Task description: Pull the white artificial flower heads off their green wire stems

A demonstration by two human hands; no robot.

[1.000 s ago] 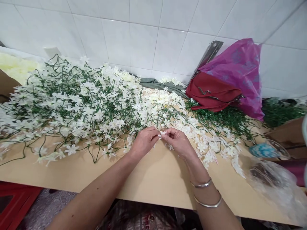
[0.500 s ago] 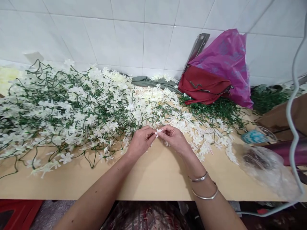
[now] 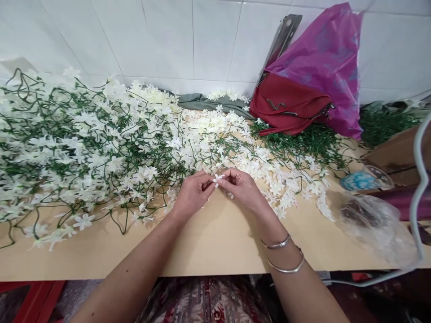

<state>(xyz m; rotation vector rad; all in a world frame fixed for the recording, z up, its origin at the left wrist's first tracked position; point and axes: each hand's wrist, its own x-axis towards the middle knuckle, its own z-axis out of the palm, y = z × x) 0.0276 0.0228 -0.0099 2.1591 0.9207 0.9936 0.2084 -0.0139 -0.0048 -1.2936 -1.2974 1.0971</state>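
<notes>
Between my fingertips, just above the table, is a small white artificial flower [image 3: 217, 180]. My left hand [image 3: 195, 194] pinches it from the left side. From the right, my right hand [image 3: 243, 189] grips it between thumb and forefinger. Loose white petals and blossoms [image 3: 283, 186] lie behind and to the right of my hands. A large heap of white flowers on green stems [image 3: 97, 143] spreads over the left of the table [image 3: 215, 242]. Whether a stem hangs below the held flower is hidden by my fingers.
A red handbag [image 3: 292, 103] and a purple plastic bag [image 3: 336, 63] lean at the tiled wall, with green stems [image 3: 303, 146] beneath. On the right are a blue-patterned item [image 3: 360, 180], a clear plastic bag [image 3: 380, 224] and a grey cable [image 3: 417, 179]. A red stool [image 3: 37, 300] stands below left.
The view has tilted down and shifted slightly. Both hands remain together on the small white flower, with only slight finger movement.
</notes>
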